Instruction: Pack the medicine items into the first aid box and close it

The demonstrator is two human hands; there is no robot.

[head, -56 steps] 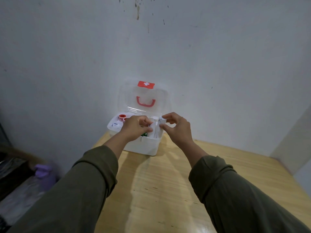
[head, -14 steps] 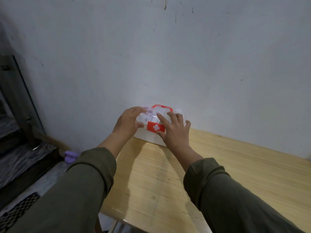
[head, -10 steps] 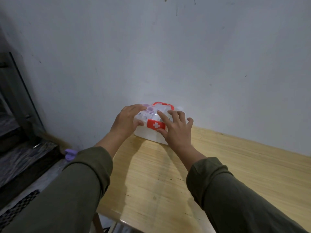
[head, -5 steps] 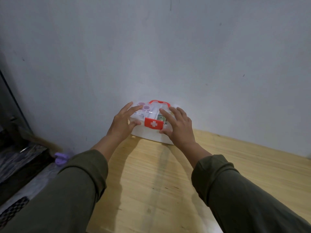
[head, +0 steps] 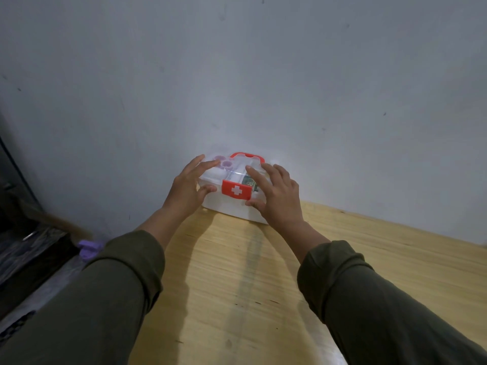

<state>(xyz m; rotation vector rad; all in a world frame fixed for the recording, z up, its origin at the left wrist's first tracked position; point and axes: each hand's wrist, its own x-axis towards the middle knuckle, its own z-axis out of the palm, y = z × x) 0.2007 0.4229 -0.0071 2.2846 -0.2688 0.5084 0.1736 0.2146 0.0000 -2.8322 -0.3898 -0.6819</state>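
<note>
The white first aid box (head: pixel 226 205) stands at the far edge of the wooden table (head: pixel 237 285), against the wall. Its clear lid (head: pixel 237 169) is down, and the red latch with a white cross (head: pixel 235 190) lies over the front. A red handle (head: pixel 246 155) lies on the lid's far side. Medicine items show through the lid. My left hand (head: pixel 188 187) rests on the box's left end, fingers straight on the lid, thumb on the front. My right hand (head: pixel 276 196) presses the right end the same way.
A grey wall (head: pixel 263 75) rises right behind the box. Left of the table the floor drops away, with a purple object (head: pixel 88 247) and dark steps (head: pixel 23 248). The table's left edge runs near my left sleeve.
The lid, open 5.6 s ago, is down with the latch over the front. Over the last second both hands have slid outward from the latch toward the box's ends.
</note>
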